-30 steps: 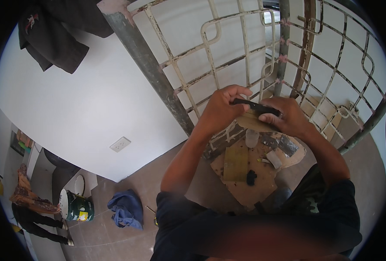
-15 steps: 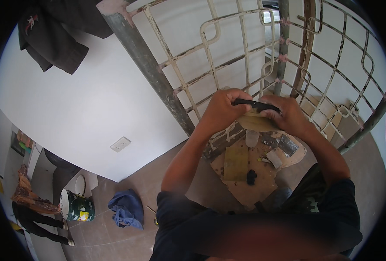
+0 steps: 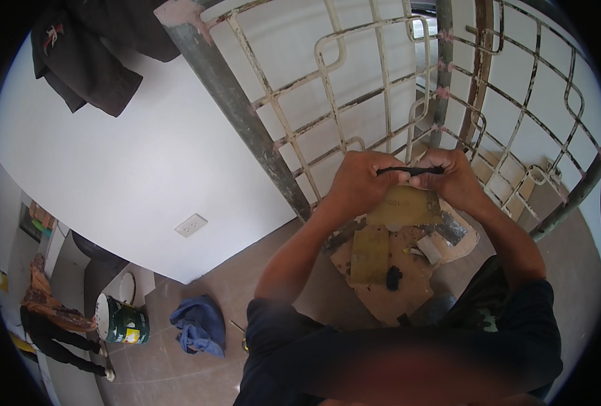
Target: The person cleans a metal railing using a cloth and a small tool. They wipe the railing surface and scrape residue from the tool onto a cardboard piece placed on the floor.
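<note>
My left hand (image 3: 361,183) and my right hand (image 3: 454,179) meet in front of me, thumbs close together. Between them they pinch the top edge of a sheet of sandpaper (image 3: 403,208). Its black grit side shows as a narrow folded strip between the fingers, while the tan backing hangs down toward me. Just beyond stands a metal grille (image 3: 263,81) with worn cream paint, apart from the sheet as far as I can see. Below, another tan sheet (image 3: 370,254) lies on a piece of cardboard (image 3: 408,301).
A black lump (image 3: 394,277) and a pale block (image 3: 429,249) lie on the cardboard. The grille's thick grey post (image 3: 236,95) rises at left. Blue cloth (image 3: 199,325) and a paint bucket (image 3: 132,325) are on the floor. A person in black trousers (image 3: 60,338) is at far left.
Both hands have come slightly down and closer together. The sandpaper's tan backing has swung to face me more fully, and it now covers the pale cup on the floor.
</note>
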Action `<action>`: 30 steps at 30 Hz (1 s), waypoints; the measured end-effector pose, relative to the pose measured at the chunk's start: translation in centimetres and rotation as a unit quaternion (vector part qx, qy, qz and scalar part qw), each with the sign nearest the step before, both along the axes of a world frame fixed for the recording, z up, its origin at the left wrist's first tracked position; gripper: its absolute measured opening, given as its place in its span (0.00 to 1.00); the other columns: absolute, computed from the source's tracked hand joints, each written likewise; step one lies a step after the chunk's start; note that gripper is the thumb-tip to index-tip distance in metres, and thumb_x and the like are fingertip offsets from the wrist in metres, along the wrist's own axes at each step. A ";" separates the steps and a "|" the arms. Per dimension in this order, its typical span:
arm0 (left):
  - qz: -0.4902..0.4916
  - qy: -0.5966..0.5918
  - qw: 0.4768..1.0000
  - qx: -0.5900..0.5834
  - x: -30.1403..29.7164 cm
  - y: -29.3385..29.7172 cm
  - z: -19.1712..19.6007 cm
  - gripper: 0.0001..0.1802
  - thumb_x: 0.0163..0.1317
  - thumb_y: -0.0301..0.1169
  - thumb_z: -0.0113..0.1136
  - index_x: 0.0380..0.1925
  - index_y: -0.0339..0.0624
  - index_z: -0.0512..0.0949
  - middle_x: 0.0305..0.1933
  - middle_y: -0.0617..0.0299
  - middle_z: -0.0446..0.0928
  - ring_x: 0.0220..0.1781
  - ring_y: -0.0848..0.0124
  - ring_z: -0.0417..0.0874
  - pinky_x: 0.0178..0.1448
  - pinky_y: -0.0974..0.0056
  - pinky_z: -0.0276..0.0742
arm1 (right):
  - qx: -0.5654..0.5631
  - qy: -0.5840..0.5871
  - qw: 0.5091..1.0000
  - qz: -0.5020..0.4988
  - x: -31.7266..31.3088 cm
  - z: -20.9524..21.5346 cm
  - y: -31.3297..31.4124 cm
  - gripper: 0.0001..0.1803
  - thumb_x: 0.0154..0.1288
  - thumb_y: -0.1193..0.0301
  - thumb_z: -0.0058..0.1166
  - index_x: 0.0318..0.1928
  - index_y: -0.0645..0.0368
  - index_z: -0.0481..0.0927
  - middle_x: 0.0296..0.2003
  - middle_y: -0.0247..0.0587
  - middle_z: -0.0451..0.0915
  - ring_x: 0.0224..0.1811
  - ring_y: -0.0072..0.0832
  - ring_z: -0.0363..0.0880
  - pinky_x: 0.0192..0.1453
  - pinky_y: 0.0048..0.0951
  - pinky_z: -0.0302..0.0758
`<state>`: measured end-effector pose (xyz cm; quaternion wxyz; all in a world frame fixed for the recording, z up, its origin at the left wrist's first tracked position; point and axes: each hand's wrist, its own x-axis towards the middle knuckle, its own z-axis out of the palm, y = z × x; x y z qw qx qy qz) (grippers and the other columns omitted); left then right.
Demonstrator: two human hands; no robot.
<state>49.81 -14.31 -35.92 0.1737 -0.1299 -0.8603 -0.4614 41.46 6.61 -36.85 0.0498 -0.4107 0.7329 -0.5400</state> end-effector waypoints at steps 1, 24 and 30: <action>0.004 0.001 1.000 -0.004 -0.1 0.0 0.0 0.09 0.61 0.29 0.70 0.37 0.34 0.87 0.32 0.57 0.86 0.35 0.77 0.82 0.41 0.66 0.77 | -0.038 0.022 0.999 -0.007 0.2 0.0 -0.1 0.09 0.60 0.75 0.70 0.38 0.66 0.84 0.30 0.35 0.83 0.33 0.19 0.77 0.39 0.28 0.75; -0.017 0.075 0.993 -0.090 0.4 0.7 0.1 0.10 0.65 0.29 0.64 0.45 0.38 0.81 0.32 0.53 0.81 0.32 0.62 0.79 0.41 0.60 0.75 | 0.003 0.090 0.996 -0.022 -0.5 -0.2 0.4 0.19 0.58 0.60 0.75 0.34 0.65 0.83 0.20 0.40 0.73 0.24 0.23 0.67 0.30 0.32 0.67; -0.089 -0.019 0.994 -0.054 0.1 0.2 -0.1 0.12 0.74 0.34 0.56 0.45 0.36 0.82 0.31 0.55 0.80 0.32 0.71 0.74 0.41 0.64 0.73 | 0.032 0.148 0.988 0.004 -0.8 0.3 0.9 0.20 0.57 0.60 0.75 0.32 0.65 0.83 0.21 0.39 0.74 0.25 0.22 0.68 0.31 0.31 0.67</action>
